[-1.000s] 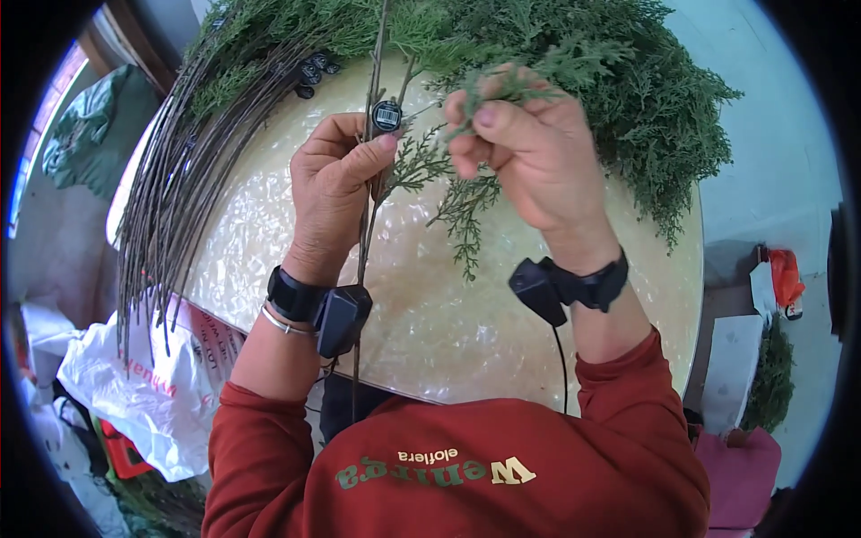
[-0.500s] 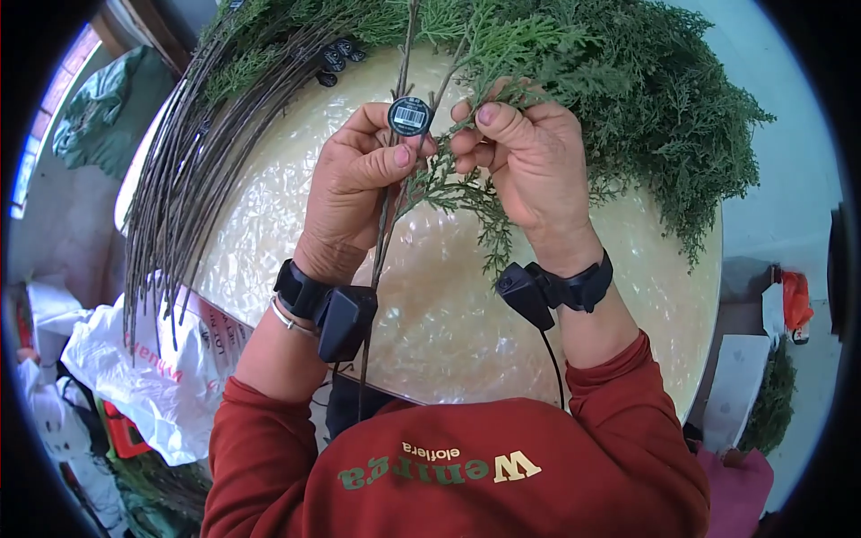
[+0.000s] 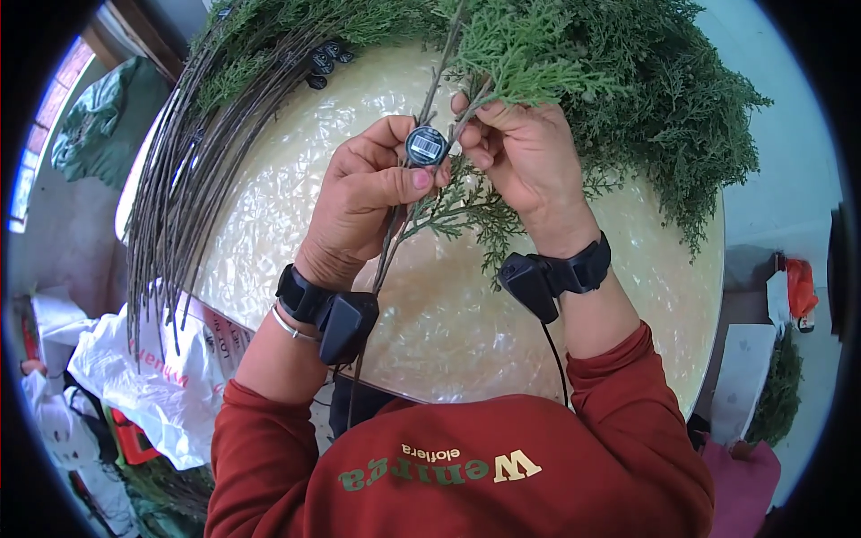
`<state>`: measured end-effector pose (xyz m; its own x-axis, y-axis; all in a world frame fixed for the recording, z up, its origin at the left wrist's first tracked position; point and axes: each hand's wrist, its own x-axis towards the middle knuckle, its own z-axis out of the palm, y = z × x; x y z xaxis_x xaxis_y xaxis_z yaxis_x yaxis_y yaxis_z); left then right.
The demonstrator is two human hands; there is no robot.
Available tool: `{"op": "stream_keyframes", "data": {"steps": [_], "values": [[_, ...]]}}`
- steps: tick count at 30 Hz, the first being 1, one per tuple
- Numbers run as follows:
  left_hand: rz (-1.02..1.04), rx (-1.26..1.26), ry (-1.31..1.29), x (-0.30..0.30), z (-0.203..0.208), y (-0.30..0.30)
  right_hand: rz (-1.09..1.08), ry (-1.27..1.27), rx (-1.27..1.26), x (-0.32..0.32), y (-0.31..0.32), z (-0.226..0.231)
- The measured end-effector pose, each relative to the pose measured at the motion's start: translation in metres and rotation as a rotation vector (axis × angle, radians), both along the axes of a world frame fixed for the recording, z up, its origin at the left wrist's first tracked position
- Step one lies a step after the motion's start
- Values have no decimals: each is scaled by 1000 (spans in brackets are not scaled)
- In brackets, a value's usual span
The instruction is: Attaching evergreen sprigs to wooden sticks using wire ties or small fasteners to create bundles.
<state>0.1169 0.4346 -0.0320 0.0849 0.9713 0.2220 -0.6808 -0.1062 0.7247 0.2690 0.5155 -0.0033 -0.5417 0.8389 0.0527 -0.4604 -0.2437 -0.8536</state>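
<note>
My left hand [image 3: 363,193] is closed around the thin brown stems of evergreen branches [image 3: 381,264], which run down past my wrist. A round black tag [image 3: 426,146] with a white barcode sits against the stems at my left fingertips. Just to its right, my right hand [image 3: 538,170] pinches the woody stem of a leafy evergreen sprig [image 3: 525,58]; its feathery light-green foliage spreads above the hand. A smaller green side shoot [image 3: 457,211] hangs below, between my hands. My right fingertips are partly covered by the stem and leaves.
A large heap of evergreen foliage [image 3: 664,108] covers the back right of the pearly table [image 3: 502,350]. Bare-stemmed branches [image 3: 193,188] lie along its left side, beside several black round tags [image 3: 321,63]. A white plastic bag [image 3: 148,377] lies at lower left.
My right hand has shifted from leafy foliage to the sprig's woody stem, and the sprig's foliage now spreads over the hand. My left hand, stems and tag have moved slightly right and nearer.
</note>
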Motion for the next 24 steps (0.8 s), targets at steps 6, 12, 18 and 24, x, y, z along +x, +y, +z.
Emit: {"op": "stream_keyframes", "data": {"steps": [6, 12, 18, 24], "values": [[46, -60, 141, 4, 8, -5, -2, -56, 29, 1, -5, 8], [77, 18, 197, 8, 7, -8, 20, -82, 68, 1, -9, 13], [59, -28, 164, 8, 4, -7, -13, -112, 50, 0, -10, 11], [69, 0, 148, 11, 6, -7, 30, -94, 55, 2, -10, 9]]}}
